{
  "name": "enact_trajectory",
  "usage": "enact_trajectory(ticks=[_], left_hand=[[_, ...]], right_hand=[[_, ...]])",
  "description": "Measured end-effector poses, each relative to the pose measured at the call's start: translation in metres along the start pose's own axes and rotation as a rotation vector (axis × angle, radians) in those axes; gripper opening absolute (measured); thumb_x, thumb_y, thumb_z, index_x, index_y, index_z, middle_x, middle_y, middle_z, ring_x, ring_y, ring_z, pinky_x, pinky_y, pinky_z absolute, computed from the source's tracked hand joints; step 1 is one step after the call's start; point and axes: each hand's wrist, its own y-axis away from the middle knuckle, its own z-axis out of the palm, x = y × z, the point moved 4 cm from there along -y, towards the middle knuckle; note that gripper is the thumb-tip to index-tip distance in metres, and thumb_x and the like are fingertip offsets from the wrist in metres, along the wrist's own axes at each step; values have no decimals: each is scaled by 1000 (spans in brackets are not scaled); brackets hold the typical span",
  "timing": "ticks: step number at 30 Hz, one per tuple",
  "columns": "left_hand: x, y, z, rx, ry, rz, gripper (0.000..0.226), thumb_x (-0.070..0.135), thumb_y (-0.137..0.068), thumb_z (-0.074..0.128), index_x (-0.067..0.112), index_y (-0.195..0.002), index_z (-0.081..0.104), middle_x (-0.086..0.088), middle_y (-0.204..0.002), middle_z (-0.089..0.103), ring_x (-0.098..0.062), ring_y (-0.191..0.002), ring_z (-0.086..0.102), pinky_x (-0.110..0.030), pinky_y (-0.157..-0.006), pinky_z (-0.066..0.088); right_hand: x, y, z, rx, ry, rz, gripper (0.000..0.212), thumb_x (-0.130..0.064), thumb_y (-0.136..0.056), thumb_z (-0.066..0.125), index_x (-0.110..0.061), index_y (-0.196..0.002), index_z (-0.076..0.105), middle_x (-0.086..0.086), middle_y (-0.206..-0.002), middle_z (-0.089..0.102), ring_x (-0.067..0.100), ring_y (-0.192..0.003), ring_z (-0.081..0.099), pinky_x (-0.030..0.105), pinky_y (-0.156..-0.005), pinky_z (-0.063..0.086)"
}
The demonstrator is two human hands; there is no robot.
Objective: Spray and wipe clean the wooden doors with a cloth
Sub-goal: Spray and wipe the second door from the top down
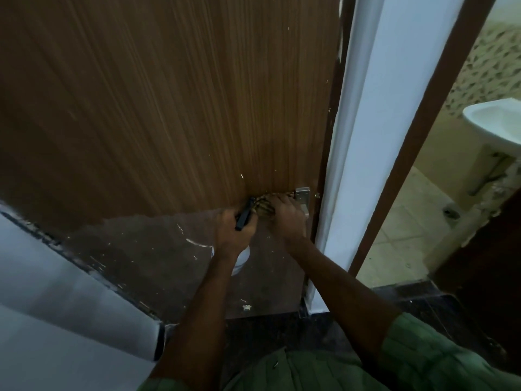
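A tall brown wooden door (169,108) with vertical grain fills the view; its lower part is a darker, scuffed panel (146,263) with white flecks. My left hand (232,235) grips a spray bottle with a black head (244,217) and white body (242,259), held close to the door. My right hand (284,217) presses a patterned cloth (263,206) against the door beside the metal lock plate (303,197). Most of the cloth is hidden under my fingers.
A white door frame (352,136) stands right of the door. Beyond it an open doorway shows a bathroom with a white washbasin (496,122) and tiled floor (403,235). A white wall (42,292) runs at the lower left. The floor at the door's foot is dark.
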Motion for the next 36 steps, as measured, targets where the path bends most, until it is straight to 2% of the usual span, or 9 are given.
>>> enact_trajectory(ticks=[4, 8, 11, 15, 18, 24, 28, 33, 36], left_hand=[[-12, 2, -6, 30, 25, -62, 45, 36, -90, 72, 8, -58, 59, -2, -49, 55, -24, -43, 54, -35, -48, 42], [-15, 6, -17, 37, 23, 12, 37, 35, -92, 66, 16, -62, 57, 2, -51, 52, -23, -45, 53, -35, -50, 42], [-18, 5, -23, 14, 39, 33, 34, 34, -93, 64, 21, -63, 55, 2, -52, 52, -21, -47, 51, -36, -51, 43], [-21, 3, -29, 6, 65, 23, 33, 47, -90, 61, 26, -65, 57, 4, -53, 54, -18, -47, 53, -31, -51, 43], [-29, 0, -22, -42, 55, 30, 31, 38, -94, 65, 20, -69, 60, 0, -56, 57, -20, -48, 54, -32, -49, 43], [-39, -8, -13, -66, 1, -26, 27, 48, -91, 62, 26, -77, 63, 13, -60, 56, -10, -52, 54, -22, -55, 40], [-43, -7, -6, -112, -64, -24, 32, 26, -94, 74, 32, -69, 55, 17, -53, 49, -4, -48, 54, -9, -52, 33], [-55, 7, -13, -142, -86, -40, 21, 27, -92, 76, 13, -77, 72, 15, -57, 50, -13, -47, 49, -16, -52, 31], [-45, 20, -14, -164, -36, -66, 42, 26, -95, 74, 26, -60, 52, 14, -50, 46, -4, -43, 43, -20, -49, 27]], right_hand=[[-15, 9, 14, -32, 94, -119, 46, -16, -78, 82, -15, -122, 70, 10, -125, 69, 31, -121, 62, 50, -111, 46], [-25, 12, 32, -204, 282, -160, 50, -23, -73, 86, -14, -120, 70, 12, -121, 66, 33, -118, 62, 50, -109, 45], [-30, 17, 47, -311, 411, -275, 35, -28, -84, 78, -17, -116, 71, 7, -120, 69, 27, -115, 63, 46, -109, 38], [-35, 24, 54, -191, 380, -354, 37, -21, -77, 81, -11, -113, 74, 12, -115, 72, 29, -110, 68, 49, -108, 47], [-35, 29, 54, -72, 320, -454, 41, -18, -86, 66, -7, -125, 68, 16, -125, 68, 33, -119, 64, 49, -111, 47], [-27, 19, 41, -14, 157, -208, 44, -17, -89, 56, -7, -131, 60, 15, -128, 63, 32, -118, 60, 46, -99, 50], [-35, 16, 42, -133, 153, -161, 59, -9, -75, 75, -10, -131, 58, 13, -128, 61, 31, -114, 58, 46, -96, 51], [-42, 24, 33, -122, -1, -60, 54, -12, -84, 77, -9, -134, 57, 15, -131, 61, 32, -118, 59, 49, -103, 52], [-38, 51, 1, -49, -64, 47, 53, -10, -88, 76, -9, -137, 55, 16, -136, 54, 30, -119, 54, 43, -98, 50]])
